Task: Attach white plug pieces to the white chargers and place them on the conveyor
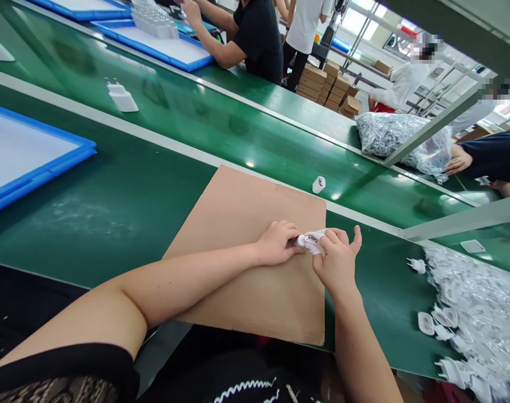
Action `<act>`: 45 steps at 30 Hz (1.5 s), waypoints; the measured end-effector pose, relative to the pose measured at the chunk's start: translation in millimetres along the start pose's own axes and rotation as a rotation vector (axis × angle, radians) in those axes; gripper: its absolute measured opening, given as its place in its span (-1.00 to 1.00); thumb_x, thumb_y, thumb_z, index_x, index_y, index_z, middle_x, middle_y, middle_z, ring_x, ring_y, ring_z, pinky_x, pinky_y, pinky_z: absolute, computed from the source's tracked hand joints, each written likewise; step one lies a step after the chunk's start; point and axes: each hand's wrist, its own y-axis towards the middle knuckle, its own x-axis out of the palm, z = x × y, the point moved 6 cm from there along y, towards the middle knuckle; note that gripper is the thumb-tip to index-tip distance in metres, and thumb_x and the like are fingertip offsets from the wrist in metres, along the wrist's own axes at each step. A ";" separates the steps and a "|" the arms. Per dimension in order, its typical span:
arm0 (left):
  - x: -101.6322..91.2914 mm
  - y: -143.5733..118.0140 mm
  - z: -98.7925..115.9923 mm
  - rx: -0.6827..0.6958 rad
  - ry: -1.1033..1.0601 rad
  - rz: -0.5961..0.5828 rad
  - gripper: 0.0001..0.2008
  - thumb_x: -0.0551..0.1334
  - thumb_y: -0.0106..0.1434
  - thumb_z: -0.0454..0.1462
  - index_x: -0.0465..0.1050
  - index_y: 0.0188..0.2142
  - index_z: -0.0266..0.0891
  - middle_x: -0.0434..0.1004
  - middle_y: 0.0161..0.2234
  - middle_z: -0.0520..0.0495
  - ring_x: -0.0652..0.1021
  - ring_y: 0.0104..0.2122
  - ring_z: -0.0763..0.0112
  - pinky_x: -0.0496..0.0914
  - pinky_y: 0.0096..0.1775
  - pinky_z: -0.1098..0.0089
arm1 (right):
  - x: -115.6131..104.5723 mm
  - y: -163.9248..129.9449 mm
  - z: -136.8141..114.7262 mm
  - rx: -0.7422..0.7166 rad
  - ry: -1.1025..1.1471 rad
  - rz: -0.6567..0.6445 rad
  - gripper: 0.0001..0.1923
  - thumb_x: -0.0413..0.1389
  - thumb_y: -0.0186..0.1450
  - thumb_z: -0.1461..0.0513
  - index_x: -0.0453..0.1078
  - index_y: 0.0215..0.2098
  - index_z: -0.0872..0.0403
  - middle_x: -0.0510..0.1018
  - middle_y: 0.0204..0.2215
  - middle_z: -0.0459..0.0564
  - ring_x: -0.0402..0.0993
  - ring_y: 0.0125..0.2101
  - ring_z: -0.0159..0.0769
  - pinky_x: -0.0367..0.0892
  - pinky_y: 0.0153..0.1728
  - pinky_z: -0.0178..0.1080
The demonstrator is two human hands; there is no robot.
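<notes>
- Two hands are meeting over a brown cardboard sheet lying on the green tabletop; the left hand and right hand are both pinching one small white wrapped part between them.
- The left hand's fingers are curling shut on the part's near end, while the right hand's fingertips are gripping the thin white film at its other end, thumb raised.
- Judged from this grip, the step in hand is working the film on or off the part; the next move is calling for a steady pull with the left hand bracing.
- To the right of the right hand, a pile of white plug adapters is lying well apart.
- Beyond both hands, a single white adapter is resting on the conveyor belt.
</notes>
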 end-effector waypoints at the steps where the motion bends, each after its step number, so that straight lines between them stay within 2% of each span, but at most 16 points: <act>1: 0.3 -0.1 -0.3 -0.001 0.002 0.004 -0.77 0.36 0.33 -0.08 0.58 -0.11 -0.11 0.63 -0.09 -0.07 0.55 -0.05 0.14 0.32 0.04 0.12 | 0.0 1.0 0.2 0.002 -0.001 -0.003 -0.72 0.05 0.17 0.40 0.46 -0.30 -0.08 0.54 -0.36 -0.06 0.45 -0.11 -0.02 -0.38 0.40 0.37; 8: 0.8 1.3 -3.8 -0.012 0.015 0.021 -0.77 0.40 0.29 -0.09 0.60 -0.11 -0.10 0.65 -0.09 -0.07 0.56 -0.03 0.12 0.34 0.08 0.10 | 8.8 2.4 11.0 0.062 0.077 -0.048 -0.79 0.06 0.12 0.39 0.40 -0.43 -0.06 0.49 -0.41 -0.07 0.44 -0.16 -0.07 -0.29 0.40 0.34; 12: 1.5 -0.2 -0.9 -0.008 0.029 0.035 -0.79 0.40 0.28 -0.10 0.62 -0.12 -0.06 0.66 -0.11 -0.07 0.57 -0.06 0.11 0.37 0.07 0.11 | 22.9 -7.6 19.1 0.179 0.236 -0.029 -0.73 0.09 0.27 0.28 0.54 -0.15 -0.12 0.58 -0.27 -0.06 0.49 -0.11 -0.09 -0.24 0.39 0.34; 14: 2.2 -1.7 1.4 -0.005 0.030 0.044 -0.78 0.39 0.29 -0.09 0.63 -0.10 -0.05 0.66 -0.11 -0.07 0.58 -0.07 0.12 0.38 0.07 0.11 | 27.8 -9.2 35.0 0.246 0.359 0.001 -0.67 0.11 0.34 0.15 0.52 0.05 -0.15 0.63 -0.16 -0.04 0.52 -0.04 -0.08 -0.18 0.38 0.34; 16: 3.3 -1.0 0.4 -0.028 0.013 0.030 -0.78 0.39 0.27 -0.10 0.64 -0.12 -0.05 0.66 -0.12 -0.06 0.59 -0.07 0.12 0.42 0.05 0.13 | 22.3 -10.4 68.3 0.360 0.412 0.094 -0.56 0.11 0.36 0.02 0.47 0.16 -0.10 0.63 -0.03 0.04 0.51 0.05 -0.01 0.01 0.34 0.32; 18: 3.2 5.4 -6.9 -0.102 -0.040 -0.017 -0.77 0.42 0.21 -0.11 0.65 -0.15 -0.08 0.67 -0.14 -0.05 0.62 -0.12 0.14 0.48 -0.03 0.20 | 4.7 -20.3 118.6 0.565 0.302 0.241 -0.49 0.10 0.34 -0.04 0.50 0.13 0.03 0.57 0.09 0.24 0.46 0.13 0.13 0.20 0.23 0.27; 20: -5.5 19.5 -20.3 -0.206 -0.077 -0.016 -0.75 0.44 0.17 -0.12 0.66 -0.17 -0.12 0.67 -0.16 -0.04 0.64 -0.19 0.19 0.52 -0.13 0.28 | -16.5 -45.4 174.5 0.864 0.030 0.323 -0.38 0.18 0.27 -0.05 0.48 0.17 0.14 0.46 0.19 0.44 0.32 0.23 0.39 0.11 0.21 0.42; 22: -27.0 41.4 -36.4 -0.287 -0.052 0.070 -0.71 0.42 0.18 -0.13 0.65 -0.12 -0.16 0.68 -0.16 -0.05 0.65 -0.21 0.22 0.52 -0.15 0.32 | -32.2 -79.2 221.8 1.131 -0.191 0.338 -0.24 0.22 0.24 0.00 0.36 0.29 0.24 0.23 0.34 0.61 0.01 0.37 0.58 -0.04 0.21 0.52; 24: -57.4 67.1 -53.2 -0.335 0.029 0.191 -0.69 0.37 0.24 -0.14 0.63 -0.05 -0.20 0.69 -0.12 -0.08 0.64 -0.17 0.20 0.50 -0.11 0.32 | -37.0 -110.7 256.3 1.318 -0.278 0.320 -0.23 0.18 0.27 -0.03 0.35 0.28 0.32 0.09 0.37 0.72 -0.25 0.43 0.63 -0.13 0.21 0.56; 26: -89.0 91.2 -70.7 -0.388 0.122 0.299 -0.70 0.32 0.29 -0.14 0.62 -0.06 -0.24 0.68 -0.09 -0.14 0.63 -0.13 0.15 0.48 -0.07 0.30 | -31.8 -133.7 277.9 1.458 -0.227 0.280 -0.22 0.14 0.29 -0.04 0.32 0.30 0.31 0.16 0.34 0.72 -0.22 0.42 0.64 -0.12 0.20 0.57; 29: -126.0 117.6 -94.5 -0.478 0.255 0.414 -0.74 0.30 0.28 -0.15 0.62 -0.12 -0.23 0.66 -0.08 -0.21 0.60 -0.05 0.06 0.44 -0.03 0.26 | -24.8 -139.3 285.8 1.437 -0.157 0.221 -0.29 0.11 0.31 0.02 0.30 0.31 0.24 0.34 0.24 0.61 0.16 0.32 0.53 0.13 0.17 0.43; 33: -142.2 129.3 -111.3 -0.586 0.366 0.494 -0.70 0.34 0.21 -0.19 0.59 -0.06 -0.19 0.64 -0.05 -0.25 0.56 0.06 -0.07 0.41 0.06 0.16 | -31.2 -131.9 280.0 1.347 -0.176 0.210 -0.43 0.14 0.27 0.13 0.39 0.22 0.14 0.48 0.12 0.45 0.39 0.15 0.36 0.36 0.04 0.24; 36: -135.4 121.0 -107.5 -0.617 0.448 0.627 -0.37 0.35 0.20 -0.16 0.38 0.25 -0.25 0.37 0.28 -0.41 0.30 0.33 -0.26 0.25 0.24 -0.04 | -31.1 -130.7 281.8 1.332 -0.095 0.203 -0.54 0.17 0.20 0.17 0.48 0.07 0.09 0.54 0.00 0.34 0.51 -0.02 0.26 0.44 -0.08 0.13; 39: -112.4 118.7 -90.1 -0.409 0.532 0.691 -0.18 0.34 0.25 -0.08 0.11 0.41 -0.22 0.06 0.45 -0.35 0.09 0.44 -0.15 0.09 0.36 -0.02 | -29.6 -117.9 278.8 1.179 -0.019 0.305 -0.62 0.18 0.14 0.17 0.53 -0.08 0.10 0.53 -0.04 0.30 0.53 -0.10 0.14 0.44 -0.08 0.08; 41: -93.0 125.0 -84.2 -0.292 0.520 0.593 -0.14 0.38 0.22 -0.04 0.12 0.40 -0.22 0.13 0.42 -0.37 0.15 0.42 -0.14 0.11 0.36 0.02 | -27.3 -104.4 269.3 1.039 0.067 0.418 -0.67 0.19 0.10 0.15 0.54 -0.19 0.11 0.54 -0.12 0.27 0.52 -0.09 0.10 0.42 0.00 0.06; 45: -79.9 139.7 -86.9 -0.358 0.396 0.405 -0.37 0.35 0.26 -0.17 0.29 0.27 -0.30 0.49 0.16 -0.46 0.48 0.18 -0.16 0.34 0.19 -0.03 | -7.6 -80.6 240.4 0.915 0.583 0.506 -0.63 0.30 -0.02 0.05 0.51 -0.30 0.07 0.62 -0.27 0.13 0.57 -0.24 -0.04 0.45 -0.06 0.01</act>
